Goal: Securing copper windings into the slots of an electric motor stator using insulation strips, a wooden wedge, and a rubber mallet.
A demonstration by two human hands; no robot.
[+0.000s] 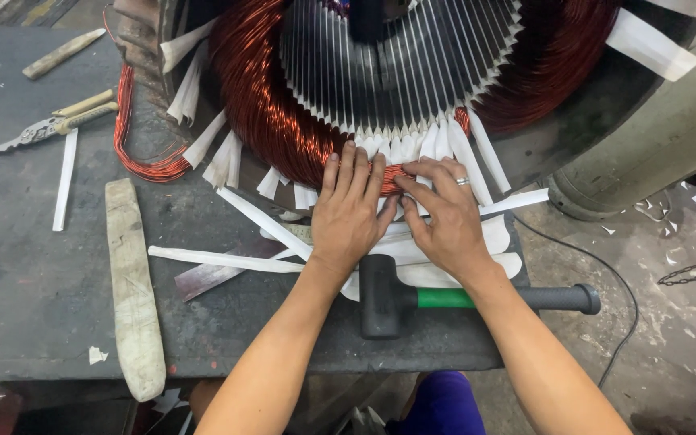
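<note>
Nearest, two bare forearms reaching forward over a black rubber mallet (383, 296) with green-banded handle, lying on the dark counter (34, 282). Left hand (348, 213) flat, fingers (346, 173) extended together, pressing on the copper winding (263, 97). Right hand (443, 216) alongside, touching it, ringed fingers (437, 181) curled, pinching the same coil bundle. White insulation paper strips (263, 221) scattered beneath. Farther left: wooden wedge (132, 290), pliers (50, 125). Beyond, slotted stator core (396, 64); littered concrete floor (670, 266) at right.
</note>
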